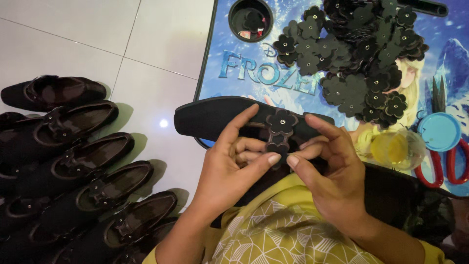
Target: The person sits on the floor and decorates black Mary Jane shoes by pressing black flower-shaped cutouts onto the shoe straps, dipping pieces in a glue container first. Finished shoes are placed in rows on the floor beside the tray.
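A black flat shoe lies sideways in both of my hands, toe pointing left. My left hand grips it from below, index finger stretched over the upper, thumb tip on the strap. My right hand holds the other side, thumb and fingers pinching near the strap. A dark flower ornament with a small centre stud sits on the strap, and a second flower piece hangs just below it between my thumbs.
A low table with a blue picture top holds a heap of dark flower pieces, a round hole with bits inside, a clear cup of yellow liquid, a blue lid and red-handled scissors. Several finished black shoes line the white tiled floor at left.
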